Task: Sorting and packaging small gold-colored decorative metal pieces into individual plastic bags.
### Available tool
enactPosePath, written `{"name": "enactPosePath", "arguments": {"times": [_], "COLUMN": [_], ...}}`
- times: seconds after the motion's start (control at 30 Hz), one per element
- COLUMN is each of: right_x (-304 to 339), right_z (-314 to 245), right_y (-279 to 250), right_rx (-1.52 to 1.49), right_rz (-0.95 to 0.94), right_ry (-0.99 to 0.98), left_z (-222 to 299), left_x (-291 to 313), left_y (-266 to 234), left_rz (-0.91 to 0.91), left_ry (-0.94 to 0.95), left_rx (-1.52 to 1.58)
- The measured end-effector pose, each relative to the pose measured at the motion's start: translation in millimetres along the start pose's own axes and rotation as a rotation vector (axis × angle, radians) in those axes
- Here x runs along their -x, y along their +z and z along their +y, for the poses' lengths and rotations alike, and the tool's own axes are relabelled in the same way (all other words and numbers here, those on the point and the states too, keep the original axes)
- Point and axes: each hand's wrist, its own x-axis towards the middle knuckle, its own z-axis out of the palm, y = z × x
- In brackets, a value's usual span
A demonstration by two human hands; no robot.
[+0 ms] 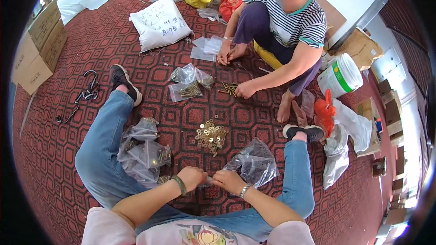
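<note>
Both hands [211, 179] around small bag [206, 182]

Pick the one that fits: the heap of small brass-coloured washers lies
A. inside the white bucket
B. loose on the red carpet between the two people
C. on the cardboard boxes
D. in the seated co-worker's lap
B: the washers lie loose on the red carpet, beyond the person's left hand and right hand and short of the co-worker's hand by the screws.
</note>
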Motion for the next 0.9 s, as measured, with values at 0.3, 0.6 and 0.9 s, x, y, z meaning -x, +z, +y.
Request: {"name": "enactPosePath", "arguments": {"times": [0.3, 0.6, 0.9], "right_x": [0, -6, -6], "right_z": [0, -16, 3], "right_y": [-4, -11, 3], "right_rx": [-0.034, -0.057, -0.029], "right_rz": [0.051, -0.035, 0.065], "right_ry": [-0.003, 0.032, 0.106], "left_z": [-2, -4, -21], "left_x": [-5, -1, 2], "left_y": [-2, 3, 2], "left_rz": [0.082, 0.013, 0.008], "left_ry": [0.069, 0.112, -0.068], "left_rx": [0.0, 0.041, 0.034]}}
